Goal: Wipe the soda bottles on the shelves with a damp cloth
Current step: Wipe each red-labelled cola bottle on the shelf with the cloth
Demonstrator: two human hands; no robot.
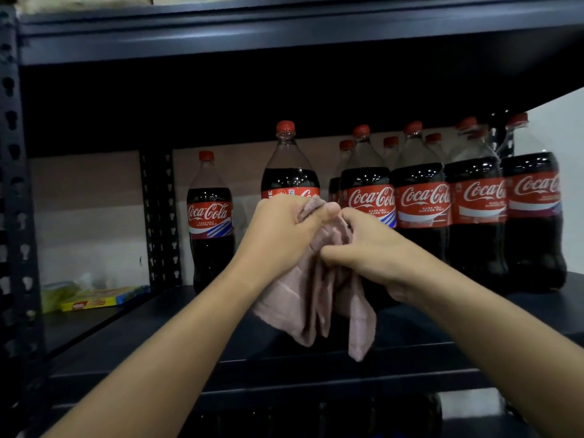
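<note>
My left hand (284,226): grasping the cloth's (316,295) top.
My right hand (373,251): pinching its middle.
Bottle (289,165): right behind.

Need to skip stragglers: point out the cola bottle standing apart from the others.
The smaller cola bottle at far left, alone beside the upright post; the rest cluster together to its right.

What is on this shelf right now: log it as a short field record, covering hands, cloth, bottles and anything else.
left hand: left hand grips the top of the cloth
right hand: right hand pinches the cloth lower down
cloth: pink cloth, bunched, hanging in front of the bottles
bottles: cola bottle stands alone at left; tall bottle behind the hands; row of bottles at right, all upright, red caps on
shelf: dark metal shelf
other: yellow box at far left
</note>
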